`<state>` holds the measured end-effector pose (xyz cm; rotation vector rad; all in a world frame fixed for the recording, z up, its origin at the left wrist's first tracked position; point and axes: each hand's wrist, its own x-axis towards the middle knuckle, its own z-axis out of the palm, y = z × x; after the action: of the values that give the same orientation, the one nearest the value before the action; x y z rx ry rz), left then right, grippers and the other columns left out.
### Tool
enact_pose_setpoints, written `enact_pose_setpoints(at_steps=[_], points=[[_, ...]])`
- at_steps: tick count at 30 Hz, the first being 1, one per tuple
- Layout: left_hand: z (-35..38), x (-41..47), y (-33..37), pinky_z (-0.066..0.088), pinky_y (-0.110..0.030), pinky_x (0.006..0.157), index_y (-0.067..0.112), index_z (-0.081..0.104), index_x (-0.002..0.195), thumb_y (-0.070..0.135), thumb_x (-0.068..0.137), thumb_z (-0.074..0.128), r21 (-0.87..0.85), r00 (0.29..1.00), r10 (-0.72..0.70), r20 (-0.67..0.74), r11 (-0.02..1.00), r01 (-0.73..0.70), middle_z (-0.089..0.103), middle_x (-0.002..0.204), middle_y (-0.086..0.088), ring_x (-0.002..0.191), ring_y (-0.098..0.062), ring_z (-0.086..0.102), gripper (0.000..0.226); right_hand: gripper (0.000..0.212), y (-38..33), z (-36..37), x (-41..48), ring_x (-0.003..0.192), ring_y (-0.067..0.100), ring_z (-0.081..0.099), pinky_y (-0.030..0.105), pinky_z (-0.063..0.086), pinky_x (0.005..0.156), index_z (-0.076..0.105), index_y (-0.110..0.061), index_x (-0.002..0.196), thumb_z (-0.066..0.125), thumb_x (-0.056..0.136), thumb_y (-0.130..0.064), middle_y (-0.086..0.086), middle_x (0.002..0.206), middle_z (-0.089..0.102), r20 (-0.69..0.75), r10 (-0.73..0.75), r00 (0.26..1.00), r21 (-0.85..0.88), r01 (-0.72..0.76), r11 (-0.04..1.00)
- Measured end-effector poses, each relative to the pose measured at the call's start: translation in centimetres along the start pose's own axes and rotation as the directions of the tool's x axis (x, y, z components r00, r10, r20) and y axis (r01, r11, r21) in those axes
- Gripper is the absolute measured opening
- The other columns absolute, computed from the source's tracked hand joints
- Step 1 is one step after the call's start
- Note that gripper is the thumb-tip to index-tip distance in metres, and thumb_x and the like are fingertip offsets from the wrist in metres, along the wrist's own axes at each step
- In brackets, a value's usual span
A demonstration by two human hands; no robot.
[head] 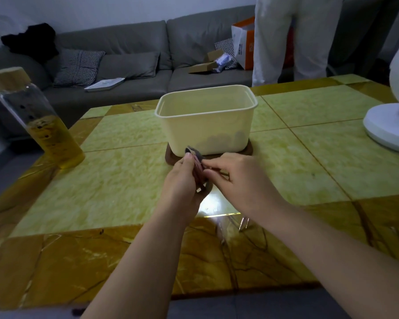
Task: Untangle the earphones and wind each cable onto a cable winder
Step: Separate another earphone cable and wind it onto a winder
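Far left of the cream tub (pixel 205 120) stands a bottle (pixel 39 120). Just in front of the tub, the left hand (pixel 182 180) curls round the cable winder (pixel 199 166). The right hand (pixel 240 178) pinches its side. A white fan (pixel 389 125) stands right of the tub.

Dim, soft picture; glare on the table (pixel 213 209), wide-angle bending at edges.

Dark grey cable winder (pixel 194 151) is up on edge just in front of the cream tub (pixel 205 125), reddish cable (pixel 198 172) seemingly wrapped round it, though it's blurred.
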<state>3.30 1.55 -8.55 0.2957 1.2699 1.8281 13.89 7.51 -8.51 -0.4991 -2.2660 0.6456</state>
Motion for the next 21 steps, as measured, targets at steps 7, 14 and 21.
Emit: enact_pose_setpoints(at_steps=[7, 14, 21], points=[[-0.2, -0.2, 1.3, 0.053, -0.022, 0.058, 0.012, 0.059, 0.092, 0.034, 0.104, 0.036, -0.312, 0.978, -0.129, 0.164, 0.934, 0.176, 0.063, 0.069, -0.002, 0.06, -0.011, 0.061, 0.034, 0.014, -0.5, 0.3, -0.2, 0.064, -0.009, 0.054, 0.004, 0.037, 0.061, 0.076, -0.007, 0.096, 0.07, 0.083, -0.005, -0.001, 0.082, 0.066, -0.134, 0.044, 0.99, 0.228, -0.013, 0.974], [-0.3, -0.6, 1.5, 0.044, -0.022, 0.074, 0.014, 0.059, 0.089, 0.022, 0.075, 0.063, -0.195, 0.957, -0.138, 0.253, 0.962, 0.19, 0.059, 0.081, -0.001, 0.078, -0.011, 0.056, 0.016, 0.006, -1.0, -1.8, 0.9, 0.042, -0.004, 0.046, 0.006, 0.032, 0.045, 0.074, -0.01, 0.088, 0.07, 0.084, -0.007, -0.026, 0.04, 0.048, 0.099, 0.233, 0.967, 0.326, -0.253, 0.911], [0.2, -1.4, 1.6, 0.042, -0.021, 0.06, 0.013, 0.056, 0.088, 0.01, 0.08, 0.055, -0.05, 0.945, -0.121, 0.305, 0.989, 0.142, 0.056, 0.078, 0.0, 0.067, -0.009, 0.051, 0.009, 0.016, -0.1, -3.2, 1.7, 0.052, -0.008, 0.053, 0.006, 0.039, 0.05, 0.067, -0.016, 0.073, 0.082, 0.071, -0.015, -0.009, 0.064, 0.064, 0.24, 0.375, 0.895, 0.374, -0.442, 0.815]])
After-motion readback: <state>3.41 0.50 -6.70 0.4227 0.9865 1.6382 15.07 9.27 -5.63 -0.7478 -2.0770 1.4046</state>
